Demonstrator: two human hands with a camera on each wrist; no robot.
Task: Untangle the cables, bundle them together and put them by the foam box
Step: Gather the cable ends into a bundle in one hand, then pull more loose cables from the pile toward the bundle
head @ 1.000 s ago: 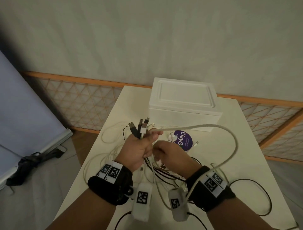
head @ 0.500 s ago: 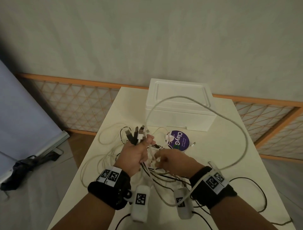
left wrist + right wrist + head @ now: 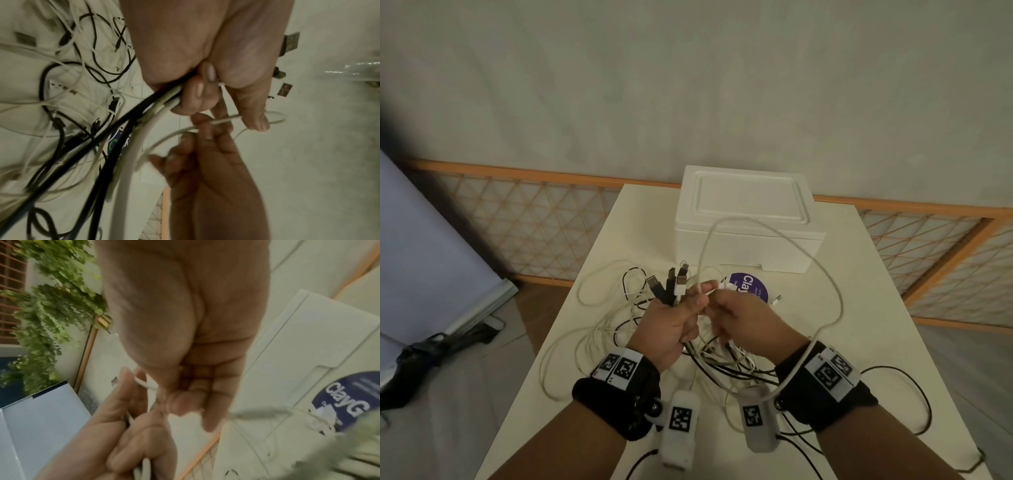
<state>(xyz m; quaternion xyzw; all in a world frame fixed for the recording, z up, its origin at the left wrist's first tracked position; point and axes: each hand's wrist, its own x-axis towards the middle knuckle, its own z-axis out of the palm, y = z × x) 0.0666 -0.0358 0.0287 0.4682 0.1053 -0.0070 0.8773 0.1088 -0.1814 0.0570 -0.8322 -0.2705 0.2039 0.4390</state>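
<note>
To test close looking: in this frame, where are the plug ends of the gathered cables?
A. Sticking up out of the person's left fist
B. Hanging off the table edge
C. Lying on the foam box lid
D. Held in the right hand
A: the plug ends fan upward from the left hand, which grips the cables in its fist.

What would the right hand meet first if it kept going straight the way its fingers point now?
Probably the left hand: the right hand points left and slightly forward, its fingertips almost touching the left thumb, where both pinch a thin white cable. Depth between them is unclear.
</note>
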